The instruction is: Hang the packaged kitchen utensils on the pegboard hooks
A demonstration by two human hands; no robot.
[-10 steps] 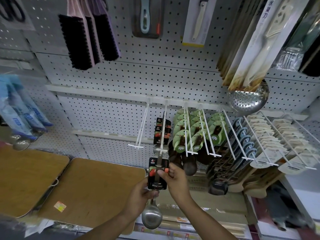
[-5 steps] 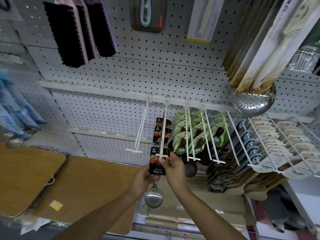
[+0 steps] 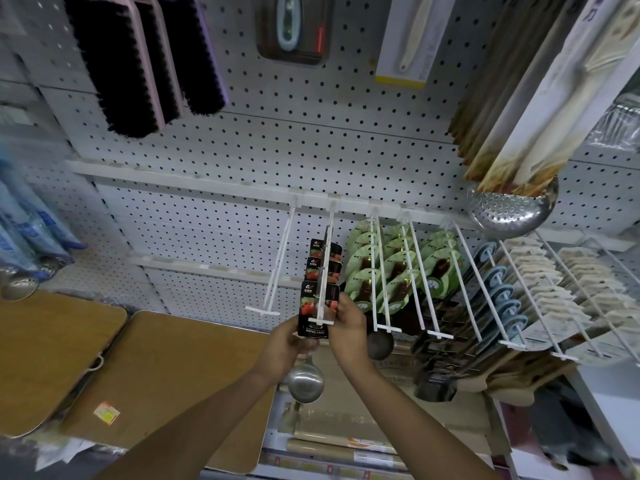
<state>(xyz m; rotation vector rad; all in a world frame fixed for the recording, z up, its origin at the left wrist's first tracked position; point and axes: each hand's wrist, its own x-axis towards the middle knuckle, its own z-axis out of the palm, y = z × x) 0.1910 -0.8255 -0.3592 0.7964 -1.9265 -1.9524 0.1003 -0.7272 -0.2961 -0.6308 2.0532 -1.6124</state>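
Your left hand [image 3: 289, 342] grips the lower edge of the black ladle card [image 3: 317, 311], fingers curled round it from the left. Your right hand [image 3: 348, 322] pinches the same card at its right edge, thumb and fingers on it. The card sits at the outer tip of a white hook [image 3: 325, 268], right behind the hook's crossbar; whether the hole is fully threaded, cannot tell. The steel ladle bowl [image 3: 306, 382] hangs below your left hand, clear of the shelf. Two more matching black cards [image 3: 323, 259] hang further back on the same hook. The hook just left of it [image 3: 277, 268] is bare. To the right, hooks carry green-carded utensils [image 3: 398, 268], then blue-handled tools [image 3: 502, 289], then beige packs [image 3: 540, 282]. All hooks come off the white pegboard [image 3: 311, 140]. Above hang black brushes [image 3: 138, 60] and a perforated steel skimmer [image 3: 510, 211]. Wooden boards [image 3: 138, 375] lie lower left.
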